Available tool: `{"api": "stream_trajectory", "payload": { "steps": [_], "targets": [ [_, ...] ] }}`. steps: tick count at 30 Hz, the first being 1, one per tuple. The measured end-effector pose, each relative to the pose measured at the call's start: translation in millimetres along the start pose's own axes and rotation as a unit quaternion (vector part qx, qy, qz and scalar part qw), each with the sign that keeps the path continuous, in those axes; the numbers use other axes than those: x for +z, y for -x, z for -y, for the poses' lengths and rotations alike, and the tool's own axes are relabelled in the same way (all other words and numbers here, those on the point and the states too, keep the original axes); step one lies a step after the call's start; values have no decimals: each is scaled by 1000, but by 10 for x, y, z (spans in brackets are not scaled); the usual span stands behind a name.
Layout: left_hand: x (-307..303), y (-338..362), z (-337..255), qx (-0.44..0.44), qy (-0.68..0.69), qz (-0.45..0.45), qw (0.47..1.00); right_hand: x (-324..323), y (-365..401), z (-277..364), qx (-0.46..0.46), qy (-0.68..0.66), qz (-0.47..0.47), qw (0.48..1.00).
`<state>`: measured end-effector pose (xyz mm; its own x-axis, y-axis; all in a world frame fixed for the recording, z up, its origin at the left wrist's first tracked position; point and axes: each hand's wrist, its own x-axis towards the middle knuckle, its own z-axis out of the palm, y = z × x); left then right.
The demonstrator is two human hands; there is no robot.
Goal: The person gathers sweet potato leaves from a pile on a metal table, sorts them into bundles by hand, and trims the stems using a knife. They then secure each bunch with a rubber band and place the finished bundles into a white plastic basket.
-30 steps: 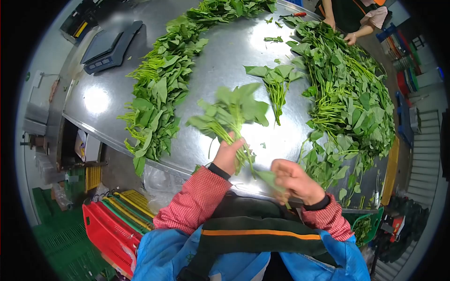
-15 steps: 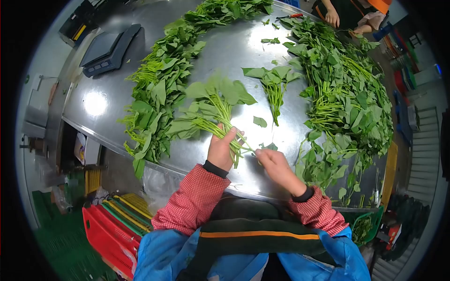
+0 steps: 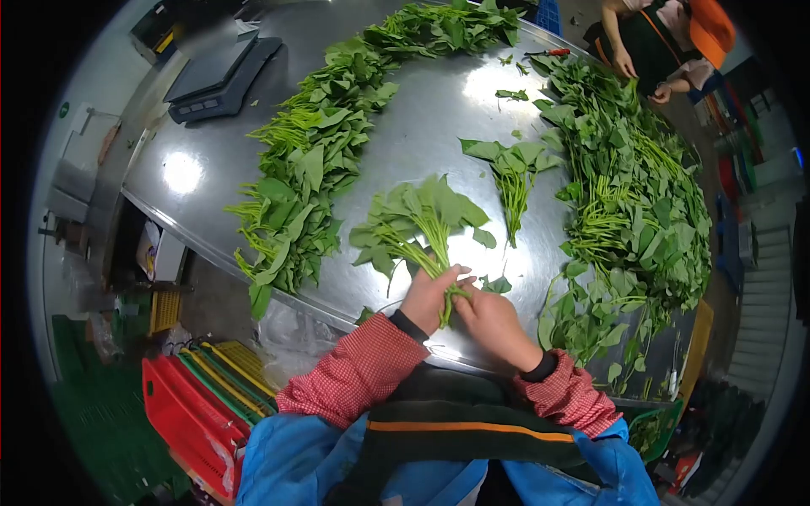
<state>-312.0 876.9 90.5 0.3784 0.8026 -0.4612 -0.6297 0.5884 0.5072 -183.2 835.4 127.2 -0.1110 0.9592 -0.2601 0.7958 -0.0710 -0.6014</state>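
A bunch of leafy green stems (image 3: 429, 218) is gathered in my left hand (image 3: 427, 297), its leaves fanned away from me over the metal table. My left fingers are wrapped around the lower stems. Right beside it, my right hand (image 3: 496, 325) is closed at the stem ends, thumb and forefinger pressed against them; its other fingers are partly hidden. A smaller bunch of greens (image 3: 513, 181) lies on the table just beyond my hands. Loose leaves (image 3: 496, 284) lie near my right hand.
A long row of greens (image 3: 316, 152) curves along the left, and a large heap of greens (image 3: 633, 194) covers the right. A scale (image 3: 221, 84) stands at the far left. Red-handled scissors (image 3: 553, 52) lie at the back. Opposite, a co-worker's hand (image 3: 624, 63) is near the heap. Red crate (image 3: 190, 413) below left.
My hands have come together: the right hand has closed in on the stem ends. The held bunch is more upright and compact. The camera view has shifted slightly.
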Motion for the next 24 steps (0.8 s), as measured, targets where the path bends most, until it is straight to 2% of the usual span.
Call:
{"api": "stream_trajectory", "payload": {
  "steps": [2,4,5,6,8,9,10,12,15,17,18,19,20,21,23,24],
  "targets": [
    [-198,11,17,-23,-24,2,999,-47,22,80,-45,72,56,995],
    [-377,23,-125,-75,-163,23,984,-248,49,207,-112,128,99,980],
    [-443,38,-199,-99,-230,30,968,-358,29,325,-70,162,143,974],
    [-475,62,-277,-88,-315,99,940,-477,-14,478,-155,161,95,970],
    [-527,159,-394,-68,-476,226,847,-666,-108,760,-322,149,1,935],
    [-711,123,-272,99,-533,331,772,-679,-153,848,-355,205,69,909],
    [-587,265,-476,-79,-516,314,793,-652,-218,887,-368,228,83,898],
    [-382,470,-969,-207,-512,347,758,-568,-363,897,-391,274,111,871],
    [-549,572,-1349,-234,-505,286,780,-349,-610,740,-425,299,97,849],
    [-887,705,-1500,-90,-447,226,861,-325,-833,811,-478,266,76,834],
    [-1050,796,-1562,-18,-414,195,889,-350,-948,938,-463,258,77,844],
    [-1147,907,-1624,46,-291,77,952,-385,-1052,1080,-446,251,75,856],
    [-1239,1025,-1660,108,-158,-41,981,-411,-1166,1210,-425,243,71,869],
    [-1420,1132,-1618,163,-84,-70,980,-385,-1299,1367,-398,210,53,891],
    [-1696,1268,-1359,132,-85,-105,982,-281,-1593,1738,-363,107,40,925],
    [-1760,1292,-1209,111,-88,-114,983,-128,-1745,1895,-358,65,-1,931]
  ]
}}
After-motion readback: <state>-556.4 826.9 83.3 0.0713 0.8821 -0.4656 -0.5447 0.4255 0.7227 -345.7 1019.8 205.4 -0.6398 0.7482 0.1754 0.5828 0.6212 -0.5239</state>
